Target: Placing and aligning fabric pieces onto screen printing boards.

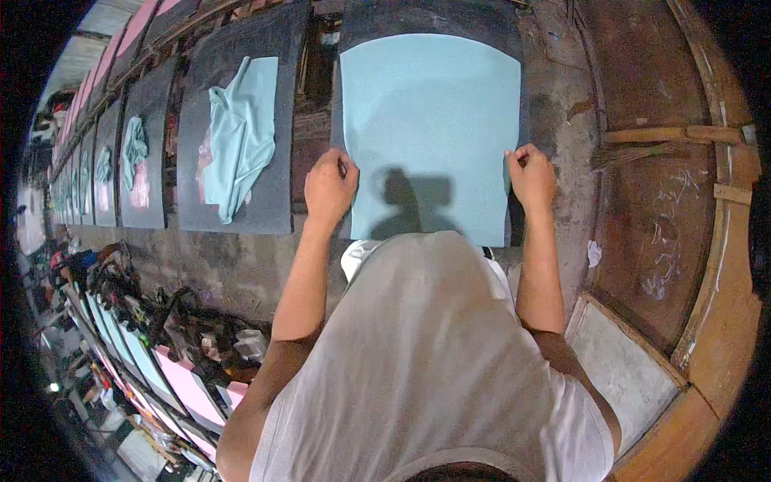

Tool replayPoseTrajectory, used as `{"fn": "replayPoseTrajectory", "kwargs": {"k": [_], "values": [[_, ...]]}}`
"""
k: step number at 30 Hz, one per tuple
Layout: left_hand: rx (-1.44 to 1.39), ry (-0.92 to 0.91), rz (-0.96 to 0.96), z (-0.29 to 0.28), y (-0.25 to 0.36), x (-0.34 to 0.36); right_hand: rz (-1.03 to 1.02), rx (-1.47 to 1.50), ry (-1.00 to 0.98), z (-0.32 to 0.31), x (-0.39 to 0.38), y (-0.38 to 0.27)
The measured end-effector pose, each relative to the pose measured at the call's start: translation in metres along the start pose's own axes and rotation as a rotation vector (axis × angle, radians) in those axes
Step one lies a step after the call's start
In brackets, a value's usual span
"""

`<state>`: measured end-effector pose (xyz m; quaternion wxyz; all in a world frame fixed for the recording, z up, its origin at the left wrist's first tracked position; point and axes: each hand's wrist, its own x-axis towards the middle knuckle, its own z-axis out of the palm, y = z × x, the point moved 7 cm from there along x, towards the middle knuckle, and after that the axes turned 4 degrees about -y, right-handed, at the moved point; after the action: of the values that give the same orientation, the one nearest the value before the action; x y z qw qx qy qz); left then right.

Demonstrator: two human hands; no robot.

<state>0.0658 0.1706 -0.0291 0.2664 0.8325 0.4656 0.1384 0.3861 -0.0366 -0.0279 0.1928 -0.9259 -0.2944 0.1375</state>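
A light blue-green fabric panel [434,104] with a curved far edge lies spread nearly flat on a dark board [385,24] in front of me. My left hand [331,186] is at the panel's left edge, its fingers pinched together on the fabric. Across from it, my right hand [532,175] pinches the right edge between thumb and fingers. The near end of the panel reaches my body and partly disappears behind my shirt. A dark shadow falls across the cloth's middle.
To the left stands a row of dark boards [277,185], several bearing crumpled blue-green fabric pieces [241,145]. At lower left are more boards with blue-green and pink panels [189,386]. A brown wooden wall panel [658,209] and a framed pale board [618,369] stand at right.
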Motion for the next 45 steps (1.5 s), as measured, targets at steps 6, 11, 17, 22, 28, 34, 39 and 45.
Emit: {"fn": "replayPoseTrajectory", "kwargs": {"k": [6, 11, 17, 22, 28, 34, 39, 45], "values": [[-0.227, 0.036, -0.043, 0.002, -0.005, 0.003, -0.105, 0.098, 0.032, 0.004, 0.002, -0.004], [-0.352, -0.032, -0.209, 0.012, -0.024, 0.007, -0.057, 0.338, 0.041, 0.004, 0.007, 0.002], [-0.288, -0.190, -0.272, 0.014, -0.020, 0.013, 0.026, 0.491, -0.041, 0.009, 0.020, 0.014], [-0.195, -0.146, -0.139, 0.013, -0.020, 0.017, 0.033, 0.485, -0.171, 0.019, 0.030, 0.025], [-0.294, -0.157, -0.166, 0.013, -0.034, 0.019, 0.013, 0.560, -0.229, 0.019, 0.031, 0.033], [-0.473, -0.281, -0.211, 0.011, -0.034, 0.013, 0.036, 0.666, -0.318, 0.017, 0.020, 0.033], [-0.406, -0.351, -0.201, 0.009, -0.049, 0.007, 0.049, 0.664, -0.439, 0.023, 0.011, 0.047], [-0.339, -0.301, -0.135, 0.002, -0.045, 0.007, 0.033, 0.554, -0.367, 0.015, 0.007, 0.056]]}}
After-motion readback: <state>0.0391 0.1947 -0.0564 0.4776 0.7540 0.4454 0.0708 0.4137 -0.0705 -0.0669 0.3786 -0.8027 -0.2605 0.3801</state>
